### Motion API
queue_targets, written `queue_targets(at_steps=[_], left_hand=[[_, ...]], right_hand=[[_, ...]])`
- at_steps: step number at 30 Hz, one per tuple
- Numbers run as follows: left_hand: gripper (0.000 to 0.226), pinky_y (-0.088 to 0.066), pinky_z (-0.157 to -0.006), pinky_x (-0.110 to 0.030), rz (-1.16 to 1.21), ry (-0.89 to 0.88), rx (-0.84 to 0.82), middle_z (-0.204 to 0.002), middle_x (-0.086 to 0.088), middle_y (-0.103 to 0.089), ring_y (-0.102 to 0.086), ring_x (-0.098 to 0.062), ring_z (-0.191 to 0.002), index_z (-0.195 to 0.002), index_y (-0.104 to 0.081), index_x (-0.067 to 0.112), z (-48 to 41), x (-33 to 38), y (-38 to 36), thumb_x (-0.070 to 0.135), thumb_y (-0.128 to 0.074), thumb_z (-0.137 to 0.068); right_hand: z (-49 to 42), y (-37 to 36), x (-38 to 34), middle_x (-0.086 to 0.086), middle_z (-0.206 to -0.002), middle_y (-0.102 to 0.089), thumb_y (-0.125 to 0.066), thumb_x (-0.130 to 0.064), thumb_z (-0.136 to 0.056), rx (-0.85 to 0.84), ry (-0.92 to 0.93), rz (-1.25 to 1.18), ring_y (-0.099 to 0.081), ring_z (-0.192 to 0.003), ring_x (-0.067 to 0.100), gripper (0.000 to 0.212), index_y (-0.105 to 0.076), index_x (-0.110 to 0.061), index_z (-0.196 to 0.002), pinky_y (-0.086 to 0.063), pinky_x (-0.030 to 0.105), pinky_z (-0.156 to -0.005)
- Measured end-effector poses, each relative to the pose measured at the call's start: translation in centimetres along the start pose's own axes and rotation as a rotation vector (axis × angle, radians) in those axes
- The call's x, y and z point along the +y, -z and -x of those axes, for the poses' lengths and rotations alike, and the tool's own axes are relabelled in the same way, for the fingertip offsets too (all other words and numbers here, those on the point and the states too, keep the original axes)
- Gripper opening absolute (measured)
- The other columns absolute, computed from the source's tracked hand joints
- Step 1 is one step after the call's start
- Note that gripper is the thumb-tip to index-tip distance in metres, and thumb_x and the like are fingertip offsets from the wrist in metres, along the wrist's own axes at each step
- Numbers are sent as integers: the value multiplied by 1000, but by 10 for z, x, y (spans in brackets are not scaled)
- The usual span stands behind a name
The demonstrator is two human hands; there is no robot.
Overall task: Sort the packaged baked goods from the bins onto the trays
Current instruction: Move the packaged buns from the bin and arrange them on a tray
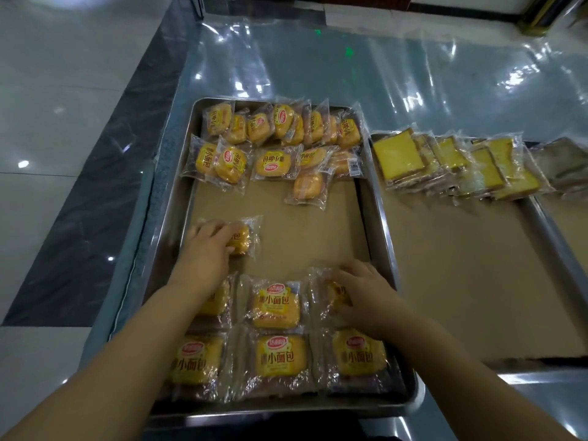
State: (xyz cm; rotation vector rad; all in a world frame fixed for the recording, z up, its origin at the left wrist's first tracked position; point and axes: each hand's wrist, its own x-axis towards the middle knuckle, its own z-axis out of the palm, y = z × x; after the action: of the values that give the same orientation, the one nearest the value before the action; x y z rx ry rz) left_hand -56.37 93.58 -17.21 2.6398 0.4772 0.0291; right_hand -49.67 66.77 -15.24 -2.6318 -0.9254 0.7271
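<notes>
Steel tray (pixel 173 237); two hands (pixel 206 249) (pixel 366 291), two packets (pixel 246 237) (pixel 321 281)

The scene is viewed through one wide-angle camera worn on the head, pointed forward and steeply down at close range over a steel tray (pixel 179 205). The left hand (pixel 208 241) and right hand (pixel 366 291) are framed low in the centre, the arms entering from the bottom edge. A second tray (pixel 541 372) is caught at the right.

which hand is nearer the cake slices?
Right. The right hand is on a bun pack below-left of the cake slices; the left hand holds another pack further left.
</notes>
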Motion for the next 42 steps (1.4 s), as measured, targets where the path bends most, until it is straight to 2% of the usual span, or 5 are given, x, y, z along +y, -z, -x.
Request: queue_targets(at_steps=[8,16,27,38,42], left_hand=[[41,-36,-98,-45,-25,86,-70,-134,-4,-37,-24,-29,-124,-123,-49,27,13,-10,5,45,-55,-86],[57,-42,-90,-44,-206,86,-50,-132,-5,-41,-36,-29,-119,-128,-44,27,11,-16,11,60,-49,-81],[37,-41,-94,-37,-184,-101,3,-126,2,-48,-41,-21,-116,-122,-51,26,-64,21,24,43,-52,-89],[62,-39,-101,-41,-209,-112,-50,-146,-3,-30,-32,-28,-129,-141,-29,25,-150,49,-5,34,-58,-87],[59,-46,-89,-39,-192,-53,-81,-144,-1,-31,-44,-28,-121,-141,-30,26,-166,49,-18,36,-56,-89]], right_hand=[[17,-8,-10,-2,-138,-41,-52,-34,-89,3,-8,37,-36,-127,20,49,-41,-33,-136,-32,38,-108],[-8,16,-18,-5,-121,-52,-54,-31,-88,123,-57,-80,-51,-105,15,36,-56,-22,-122,-46,32,-85],[-104,56,-15,-4,-98,-57,-60,-37,-85,327,-285,-274,-53,-80,12,39,-50,-17,-117,-45,30,-66],[-154,55,0,-8,-94,-59,-69,-34,-82,300,-379,-559,-56,-78,7,47,-44,-16,-117,-43,22,-59],[-155,53,11,-15,-85,-57,-69,-24,-83,352,-349,-567,-56,-75,1,32,-51,-21,-110,-42,17,-57]])
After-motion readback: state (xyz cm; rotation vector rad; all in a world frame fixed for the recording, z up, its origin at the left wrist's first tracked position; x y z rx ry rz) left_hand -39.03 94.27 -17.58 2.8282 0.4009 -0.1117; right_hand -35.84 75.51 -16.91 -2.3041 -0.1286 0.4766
